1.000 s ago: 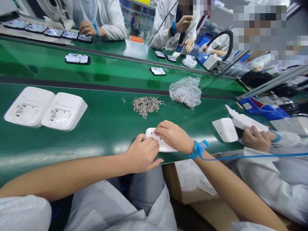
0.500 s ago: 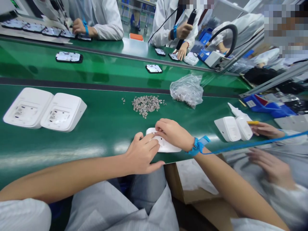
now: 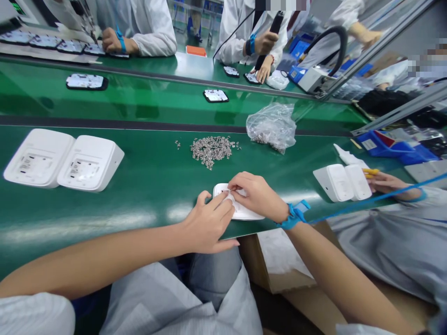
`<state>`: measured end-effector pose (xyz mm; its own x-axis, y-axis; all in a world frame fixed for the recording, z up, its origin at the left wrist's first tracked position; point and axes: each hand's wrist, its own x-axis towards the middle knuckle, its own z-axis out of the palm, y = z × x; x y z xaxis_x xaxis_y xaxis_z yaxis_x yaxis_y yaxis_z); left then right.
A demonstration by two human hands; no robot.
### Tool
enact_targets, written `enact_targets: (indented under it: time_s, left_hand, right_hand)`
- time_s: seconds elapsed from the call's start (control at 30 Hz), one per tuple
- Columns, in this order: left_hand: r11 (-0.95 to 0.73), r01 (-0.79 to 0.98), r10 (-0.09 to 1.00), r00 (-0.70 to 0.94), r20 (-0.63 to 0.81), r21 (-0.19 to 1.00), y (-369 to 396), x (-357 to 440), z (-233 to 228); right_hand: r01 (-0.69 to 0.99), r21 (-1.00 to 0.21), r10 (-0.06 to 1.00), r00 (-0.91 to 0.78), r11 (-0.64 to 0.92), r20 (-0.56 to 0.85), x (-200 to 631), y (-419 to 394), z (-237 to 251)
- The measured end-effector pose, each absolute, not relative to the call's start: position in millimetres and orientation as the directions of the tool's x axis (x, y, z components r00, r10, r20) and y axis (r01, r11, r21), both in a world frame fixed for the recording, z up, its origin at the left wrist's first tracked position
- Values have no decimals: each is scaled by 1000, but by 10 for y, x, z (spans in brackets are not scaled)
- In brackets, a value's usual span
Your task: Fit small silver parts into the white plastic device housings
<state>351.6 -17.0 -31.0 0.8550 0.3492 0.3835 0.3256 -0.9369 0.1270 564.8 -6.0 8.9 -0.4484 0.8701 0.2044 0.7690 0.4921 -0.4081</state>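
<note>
A white plastic housing lies flat at the near edge of the green bench, partly covered by my hands. My left hand rests on its left side, fingers stretched out and thumb apart. Over the housing's upper part, my right hand is closed in a pinch, fingertips close to the left fingers. Whatever sits in that pinch is too small to make out. Beyond the hands is a pile of small metal pieces. A clear plastic bag holding similar pieces lies to its right.
Two white housings stand at the left. At the right, a co-worker's hand holds a yellow-handled tool beside two more white units. A green conveyor carries black-framed boards. A blue wrist strap cord crosses on the right.
My right fingers have drawn into a clearer pinch over the housing; my left hand has hardly moved. The boards on the conveyor have shifted left. The co-worker's second hand at right has left view.
</note>
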Motion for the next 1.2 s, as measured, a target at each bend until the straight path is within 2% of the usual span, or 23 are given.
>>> enact_targets:
  time_s: [0.27,0.37,0.57,0.73,0.9,1.2]
  left_hand:
    - [-932,357,347,841,415,58,-193,3513,-325]
    - [-938,344,328,850,413,37,-197,3514,-330]
    - [-940,328,336,852,402,92,-193,3533,-344]
    - [-936,323,352,833,427,142,-190,3547,-362]
    - [-937,322,348,852,392,132,-186,3545,-343]
    - [-945,303,326,879,347,121,-180,3540,-315]
  right_hand:
    - [770,-426,879,-431,476,204,5645,-57,125]
    - [791,-387,880,-415,474,230,5652,-93,106]
    - [864,-332,918,-306,380,253,5606,-146,53]
    - [880,-278,911,-316,385,264,5592,-189,68]
    - [903,-200,897,-307,380,316,5584,-296,78]
    - [899,-233,871,-250,371,424,5546,-405,59]
